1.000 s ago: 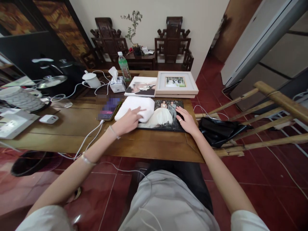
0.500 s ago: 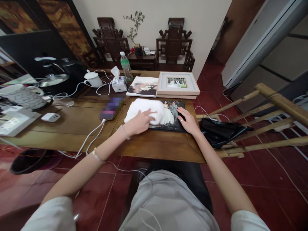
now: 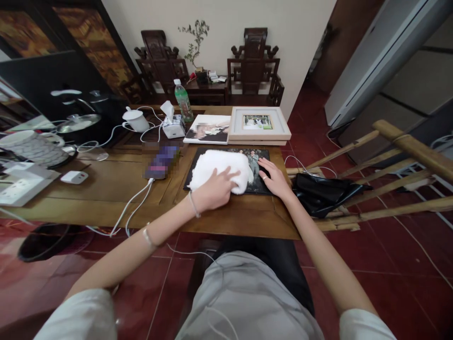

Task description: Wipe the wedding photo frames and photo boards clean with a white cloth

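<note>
My left hand (image 3: pixel 216 188) presses down on a folded white towel (image 3: pixel 221 163), its fingers spread over the cloth. Under the towel lies a dark photo panel (image 3: pixel 264 186) with a picture of a couple; the towel hides much of it, including most of the white dress. At the panel's right side rests my right hand (image 3: pixel 274 178), fingers stretched out and touching the picture, a ring on one finger.
Behind the panel are a white framed photo (image 3: pixel 283 127) and a photo print (image 3: pixel 212 135). Leftward are a phone (image 3: pixel 162 163) on a cable, a tissue box (image 3: pixel 174 127), a bottle (image 3: pixel 183 101), a lidded cup (image 3: pixel 136 120) and a power strip (image 3: pixel 23 186). A bamboo rack (image 3: pixel 406 141) stands right.
My left hand has pushed the towel right and slightly toward me, covering more of the couple and baring the panel's left edge. My right hand stays at the panel's right side.
</note>
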The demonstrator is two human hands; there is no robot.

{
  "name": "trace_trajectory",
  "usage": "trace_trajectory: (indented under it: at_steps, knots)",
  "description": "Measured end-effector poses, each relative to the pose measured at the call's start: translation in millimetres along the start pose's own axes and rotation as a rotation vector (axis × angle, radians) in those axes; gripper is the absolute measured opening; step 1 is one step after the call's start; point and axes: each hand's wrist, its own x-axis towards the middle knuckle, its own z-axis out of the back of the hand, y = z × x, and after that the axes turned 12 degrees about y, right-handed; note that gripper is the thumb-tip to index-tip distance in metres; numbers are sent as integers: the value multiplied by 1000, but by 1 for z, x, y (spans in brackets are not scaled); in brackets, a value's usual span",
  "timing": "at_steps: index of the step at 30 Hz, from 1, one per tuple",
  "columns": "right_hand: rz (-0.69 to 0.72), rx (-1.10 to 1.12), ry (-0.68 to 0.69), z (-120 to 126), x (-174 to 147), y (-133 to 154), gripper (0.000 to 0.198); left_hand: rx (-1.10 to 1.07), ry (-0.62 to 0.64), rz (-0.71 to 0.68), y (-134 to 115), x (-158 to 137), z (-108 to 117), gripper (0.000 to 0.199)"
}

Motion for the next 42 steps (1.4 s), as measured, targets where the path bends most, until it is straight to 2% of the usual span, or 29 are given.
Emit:
trace_trajectory:
  at_steps: [3, 6, 14, 17, 19, 23, 28, 30, 32, 34, 38, 42]
  knots:
    - [8, -1, -1, 0, 0, 0, 40, 14, 6, -104, -27, -29, -6, 41]
    - [13, -2, -2, 0, 0, 0, 40, 13, -18, -112, -32, -27, -9, 41]
    - [8, -24, 2, 1, -1, -3, 40, -13, -81, 30, 16, 69, 10, 44]
    - [10, -33, 8, 2, -1, -4, 40, -27, -125, 60, 22, 90, 12, 45]
    - [14, -38, 9, 2, -1, -4, 40, -26, -148, 71, 20, 93, 11, 45]
    - [23, -37, 12, 1, 0, -4, 40, -11, -123, 56, 3, 71, 11, 41]
    - [17, -8, 15, 2, 0, -1, 41, 13, -64, -37, -36, 9, 0, 38]
    - [8, 20, -8, 3, -1, 2, 42, 16, -65, -84, -47, -10, -6, 35]
    - [-5, 60, -67, 5, -1, 5, 44, -2, -79, -89, -52, -16, -10, 34]
    - [-16, 110, -127, 7, -2, 8, 46, -29, -107, -48, -49, -8, -11, 37]
    - [-5, 204, -189, 10, -3, 11, 50, -86, -163, 42, -37, 38, -6, 42]
    - [22, 250, -188, 10, -3, 11, 55, -105, -203, 9, -42, 67, -5, 40]
